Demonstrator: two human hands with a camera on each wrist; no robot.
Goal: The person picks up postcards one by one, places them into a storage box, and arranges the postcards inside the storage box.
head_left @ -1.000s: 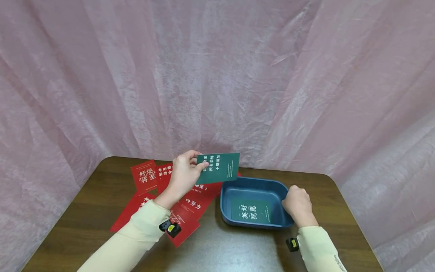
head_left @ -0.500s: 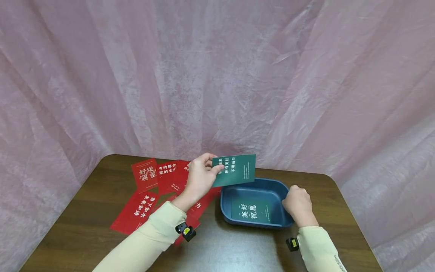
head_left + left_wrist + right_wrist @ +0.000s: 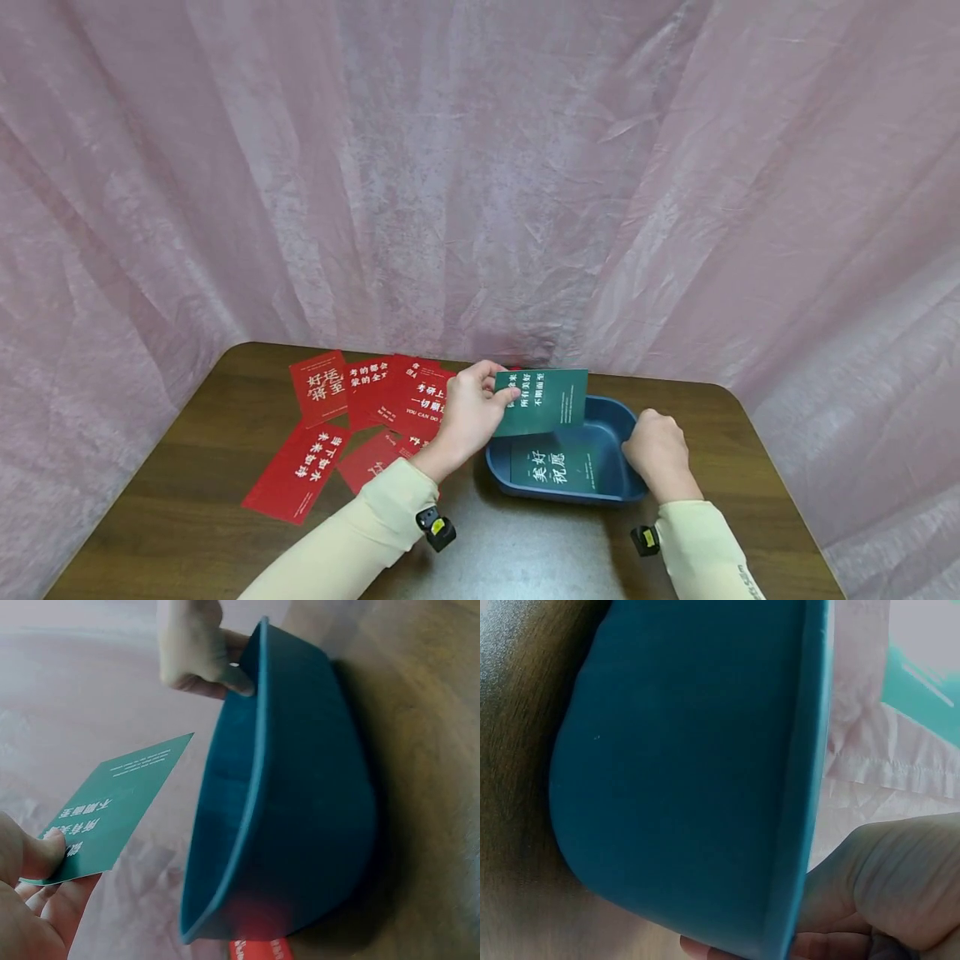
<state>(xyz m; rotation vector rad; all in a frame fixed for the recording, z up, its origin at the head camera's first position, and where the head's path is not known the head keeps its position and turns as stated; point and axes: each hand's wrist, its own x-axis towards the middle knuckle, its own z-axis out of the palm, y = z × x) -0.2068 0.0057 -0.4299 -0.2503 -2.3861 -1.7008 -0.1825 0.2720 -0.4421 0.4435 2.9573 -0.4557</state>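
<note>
Centre of the head view: the left hand (image 3: 467, 414) pinches a dark green paper card with white lettering (image 3: 542, 402) by its edge, flat above the blue plastic rectangular tray (image 3: 617, 417). The right hand (image 3: 658, 452) grips the tray's right rim, steadying it. Another green card (image 3: 553, 467) lies inside; red cards (image 3: 360, 408) are spread at left on the table.

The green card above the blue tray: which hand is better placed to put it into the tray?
Probably the left. The left hand already pinches the green card over the blue tray, where another green card lies. The right hand grips the tray's right rim.
</note>
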